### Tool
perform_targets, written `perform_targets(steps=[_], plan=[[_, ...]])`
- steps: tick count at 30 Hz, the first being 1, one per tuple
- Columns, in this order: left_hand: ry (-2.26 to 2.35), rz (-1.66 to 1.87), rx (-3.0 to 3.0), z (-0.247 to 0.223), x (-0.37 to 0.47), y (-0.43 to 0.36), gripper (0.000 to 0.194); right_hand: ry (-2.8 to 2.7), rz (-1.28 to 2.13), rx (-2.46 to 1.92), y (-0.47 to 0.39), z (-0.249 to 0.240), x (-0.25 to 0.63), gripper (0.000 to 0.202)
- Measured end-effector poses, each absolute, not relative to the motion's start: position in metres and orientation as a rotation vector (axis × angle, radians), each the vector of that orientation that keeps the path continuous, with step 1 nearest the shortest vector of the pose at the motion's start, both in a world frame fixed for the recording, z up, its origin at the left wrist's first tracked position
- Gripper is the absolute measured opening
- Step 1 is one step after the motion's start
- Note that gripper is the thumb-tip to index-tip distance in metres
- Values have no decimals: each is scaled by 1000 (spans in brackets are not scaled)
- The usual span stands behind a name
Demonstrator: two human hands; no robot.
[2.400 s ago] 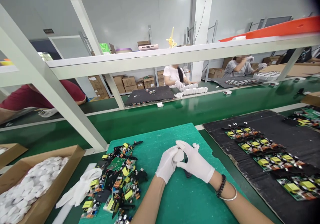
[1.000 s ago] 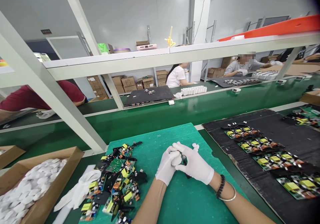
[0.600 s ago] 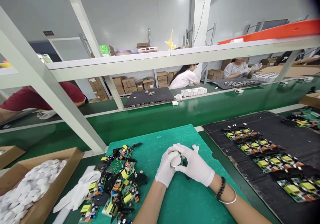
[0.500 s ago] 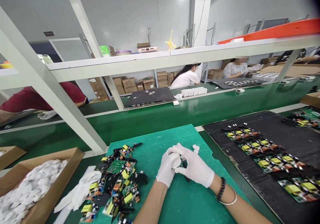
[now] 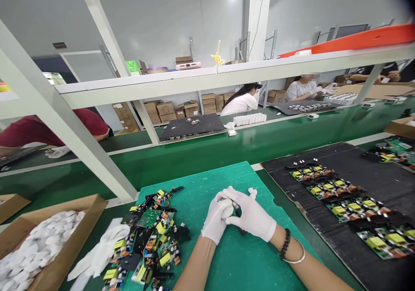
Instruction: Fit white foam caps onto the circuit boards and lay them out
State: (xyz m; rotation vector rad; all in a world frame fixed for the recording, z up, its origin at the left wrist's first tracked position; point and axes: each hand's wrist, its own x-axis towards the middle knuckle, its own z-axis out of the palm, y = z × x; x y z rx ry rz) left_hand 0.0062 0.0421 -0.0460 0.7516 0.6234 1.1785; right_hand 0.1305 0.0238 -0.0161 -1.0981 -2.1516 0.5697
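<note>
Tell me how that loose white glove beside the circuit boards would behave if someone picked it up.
The white glove would probably hang floppy, since it lies limp and creased over a pale strip. It is likely light, as its fabric looks thin. Pushed, it would more likely bunch up than roll, because it lies fairly flat.

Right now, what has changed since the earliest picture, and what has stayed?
A white block on the green belt has moved rightward in the picture, and a co-worker in white has turned rightward. The left hand and right hand still hold a white piece; the piled circuit boards lie as before.
</note>
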Motion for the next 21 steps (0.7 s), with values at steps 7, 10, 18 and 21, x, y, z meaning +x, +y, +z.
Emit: perform_targets(steps=[7, 10, 18, 21], plan=[[685, 1212, 779, -56, 8, 47, 11, -2179, 522, -1117, 24, -15, 129, 63], [667, 1198, 785, -57, 7, 48, 11, -2166, 531, -1115, 24, -15, 130, 63], [660, 1188, 811, -62, 8, 50, 32, -2079, 616, -1233, 32, -33, 135, 70], [631, 1194, 879, -67, 11, 53, 33, -2058, 637, -1200, 33, -36, 136, 73]])
